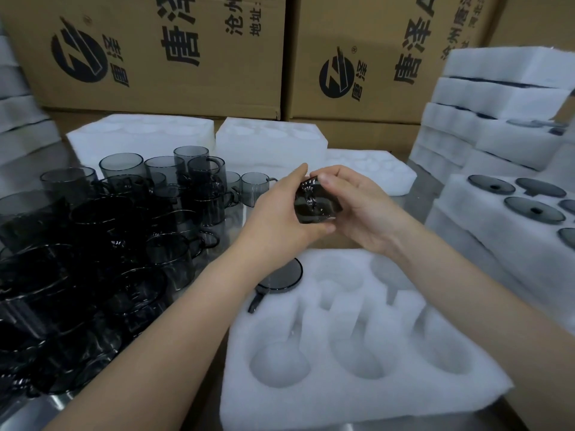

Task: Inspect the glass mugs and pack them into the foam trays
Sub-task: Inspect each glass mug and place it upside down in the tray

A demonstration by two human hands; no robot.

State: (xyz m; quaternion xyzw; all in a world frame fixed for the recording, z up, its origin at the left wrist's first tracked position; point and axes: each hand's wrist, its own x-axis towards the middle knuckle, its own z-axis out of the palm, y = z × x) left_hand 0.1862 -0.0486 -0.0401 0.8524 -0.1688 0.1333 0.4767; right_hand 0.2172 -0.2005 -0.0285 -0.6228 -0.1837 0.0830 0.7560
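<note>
Both my hands held 1 dark glass mug (315,203) up over the table (37,412), just past the far edge of the near foam tray (342,387). My left hand (280,213) gripped it from the left, my right hand (361,209) from the right, fingers (330,179) curled over its top. 1 mug (284,274) already sat upside down in the tray's far-left pocket. Loose mugs (124,231) crowded the table on my left. A filled tray (485,225) sat on my right, cardboard boxes (174,51) behind.

Head-worn view, downward, close over foam tray (311,402)
</note>
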